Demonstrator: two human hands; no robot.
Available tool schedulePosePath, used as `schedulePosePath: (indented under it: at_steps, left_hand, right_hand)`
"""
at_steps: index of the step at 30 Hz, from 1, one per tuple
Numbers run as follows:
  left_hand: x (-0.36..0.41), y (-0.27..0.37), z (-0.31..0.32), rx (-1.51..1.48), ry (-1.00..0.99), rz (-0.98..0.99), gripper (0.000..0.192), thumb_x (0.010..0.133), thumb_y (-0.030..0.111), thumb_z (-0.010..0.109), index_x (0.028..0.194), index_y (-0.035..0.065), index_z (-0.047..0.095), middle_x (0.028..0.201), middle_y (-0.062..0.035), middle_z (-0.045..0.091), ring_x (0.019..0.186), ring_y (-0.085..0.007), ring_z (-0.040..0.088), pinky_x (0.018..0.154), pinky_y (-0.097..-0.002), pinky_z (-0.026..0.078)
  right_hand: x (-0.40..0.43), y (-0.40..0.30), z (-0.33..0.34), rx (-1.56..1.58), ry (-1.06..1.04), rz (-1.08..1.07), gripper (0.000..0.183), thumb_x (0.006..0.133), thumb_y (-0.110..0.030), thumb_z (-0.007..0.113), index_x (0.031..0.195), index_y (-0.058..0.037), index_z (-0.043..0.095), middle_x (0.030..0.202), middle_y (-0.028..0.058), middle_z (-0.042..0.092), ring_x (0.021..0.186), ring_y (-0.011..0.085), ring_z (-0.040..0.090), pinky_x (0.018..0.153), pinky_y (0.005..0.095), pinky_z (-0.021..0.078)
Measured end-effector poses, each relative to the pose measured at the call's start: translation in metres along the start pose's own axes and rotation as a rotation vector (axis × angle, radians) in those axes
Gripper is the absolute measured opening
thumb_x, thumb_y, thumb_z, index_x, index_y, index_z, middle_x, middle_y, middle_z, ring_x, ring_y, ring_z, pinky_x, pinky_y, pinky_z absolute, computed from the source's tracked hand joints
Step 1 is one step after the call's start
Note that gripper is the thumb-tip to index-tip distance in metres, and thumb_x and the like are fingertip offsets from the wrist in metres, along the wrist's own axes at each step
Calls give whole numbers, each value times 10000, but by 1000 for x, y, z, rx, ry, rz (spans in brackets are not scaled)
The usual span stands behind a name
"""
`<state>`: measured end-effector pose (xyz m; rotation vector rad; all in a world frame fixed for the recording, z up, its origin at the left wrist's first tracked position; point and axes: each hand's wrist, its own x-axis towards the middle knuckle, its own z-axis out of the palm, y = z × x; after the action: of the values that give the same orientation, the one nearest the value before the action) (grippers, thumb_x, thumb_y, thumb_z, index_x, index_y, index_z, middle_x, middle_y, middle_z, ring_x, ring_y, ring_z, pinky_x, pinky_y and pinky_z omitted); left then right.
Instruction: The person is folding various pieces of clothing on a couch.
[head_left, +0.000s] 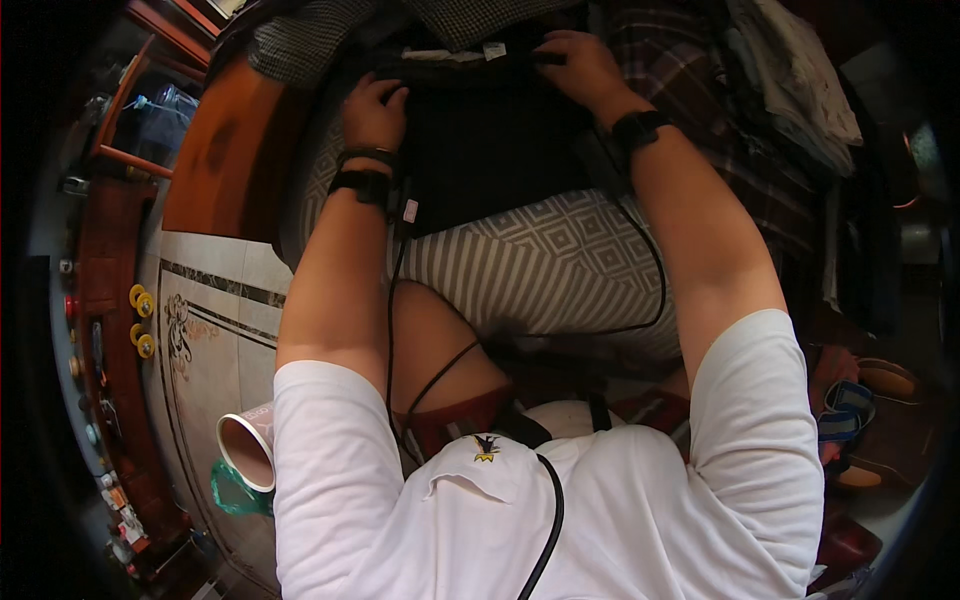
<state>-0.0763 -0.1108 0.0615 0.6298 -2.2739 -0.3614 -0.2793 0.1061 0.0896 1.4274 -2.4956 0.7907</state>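
A black garment (487, 150) lies spread over a grey and white patterned bed cover (540, 240) before me. A white label (494, 51) shows at its far edge. My left hand (375, 112) is at the garment's far left, thumb and forefinger bent towards the cloth. On the far right, my right hand (583, 69) reaches the same edge with curled fingers. Dark cloth hides whether either hand pinches the fabric. A small pinkish tag (410, 211) sits near my left wrist, beside a thin black cable (391, 315).
Houndstooth cloth (307, 41) is at the far side. Plaid fabric (667, 67) and piled pale clothes (802, 75) lie right. A wooden panel (225, 150) stands left; below it are a paper tub (247, 450) and yellow dumbbells (142, 304). The cable loops across the bed.
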Motion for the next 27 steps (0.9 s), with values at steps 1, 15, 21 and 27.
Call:
schedulePosePath:
  at_steps: [1, 15, 21, 27]
  left_hand:
    - [-2, 3, -4, -2, 4, 2, 257, 824, 207, 636, 1042, 71, 638, 1041, -177, 640, 945, -351, 611, 821, -393, 491]
    - [-183, 116, -202, -677, -354, 33, 187, 780, -59, 605, 943, 29, 624, 872, -83, 669, 731, -160, 618, 634, -255, 471]
    - [-248, 124, -208, -516, -550, 65, 233, 726, -83, 611, 924, 36, 636, 866, -110, 663, 748, -259, 628, 639, -287, 485]
    - [-261, 123, -209, -481, -456, 146, 247, 713, -114, 593, 906, 34, 637, 880, -116, 665, 750, -266, 624, 645, -307, 489]
  right_hand:
    - [-4, -1, -5, 1, 74, -20, 364, 764, -189, 683, 1120, -138, 627, 1070, 134, 631, 941, 286, 604, 823, 399, 508]
    - [-227, -106, -164, 407, -217, -80, 240, 646, 75, 591, 870, -11, 572, 834, 117, 598, 758, 254, 578, 686, 330, 463]
    - [-307, -118, -145, 295, -171, -75, 298, 587, 117, 602, 844, -33, 588, 845, 118, 616, 797, 316, 580, 697, 364, 481]
    - [-319, -128, -141, 103, -105, -144, 286, 612, 118, 611, 848, -43, 597, 891, 111, 621, 809, 296, 590, 684, 352, 494]
